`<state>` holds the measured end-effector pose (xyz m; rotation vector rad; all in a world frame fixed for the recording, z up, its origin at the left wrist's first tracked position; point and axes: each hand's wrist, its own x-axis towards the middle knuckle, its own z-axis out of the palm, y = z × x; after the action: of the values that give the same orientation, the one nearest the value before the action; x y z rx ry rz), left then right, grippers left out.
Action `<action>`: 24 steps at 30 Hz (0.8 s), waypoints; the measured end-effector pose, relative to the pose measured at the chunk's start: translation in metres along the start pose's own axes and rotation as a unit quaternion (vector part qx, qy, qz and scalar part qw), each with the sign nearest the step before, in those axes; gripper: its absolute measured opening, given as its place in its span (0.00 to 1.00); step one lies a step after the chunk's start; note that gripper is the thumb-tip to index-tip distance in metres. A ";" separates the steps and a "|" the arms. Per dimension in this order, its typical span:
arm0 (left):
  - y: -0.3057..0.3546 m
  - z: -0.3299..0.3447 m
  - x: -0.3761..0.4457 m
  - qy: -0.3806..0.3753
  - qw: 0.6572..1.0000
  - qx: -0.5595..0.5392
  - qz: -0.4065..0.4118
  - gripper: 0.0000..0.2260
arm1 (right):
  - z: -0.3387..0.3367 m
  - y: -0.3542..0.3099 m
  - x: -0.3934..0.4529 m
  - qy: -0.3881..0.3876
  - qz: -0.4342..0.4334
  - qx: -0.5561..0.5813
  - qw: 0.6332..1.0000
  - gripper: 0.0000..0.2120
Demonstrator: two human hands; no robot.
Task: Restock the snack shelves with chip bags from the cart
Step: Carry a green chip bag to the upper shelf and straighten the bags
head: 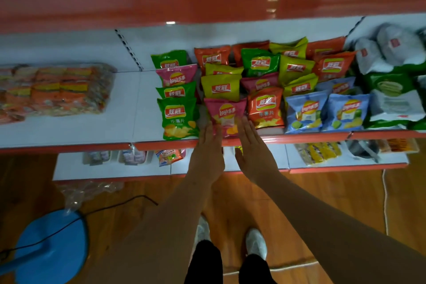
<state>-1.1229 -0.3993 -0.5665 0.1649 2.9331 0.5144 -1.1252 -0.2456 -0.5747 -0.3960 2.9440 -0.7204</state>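
At the shelf (147, 143) front, I've got the left hand (208, 152) and right hand (254, 152) flat, fingers released, flanking the pink chip bag (224, 114). Placement step, prob. nearly done. Next: straighten it w/ the row, then fetch another; cart not in view.

both hands reach forward, left (208, 157) and right (255, 157), fingers straight, palms facing

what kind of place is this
Most likely a small shop's snack aisle: white shelves with red edges, rows of chip bags facing out, and two hands straightening a pink bag.
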 end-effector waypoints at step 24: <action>0.156 -0.204 -0.066 0.184 0.982 -0.033 -0.020 0.32 | -0.254 -0.048 -0.035 0.145 -0.142 0.003 0.979 0.29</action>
<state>-1.0809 -0.3295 -0.3146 0.0005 3.2615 0.7027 -1.1163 -0.1646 -0.3265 -0.7869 3.1898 -0.8877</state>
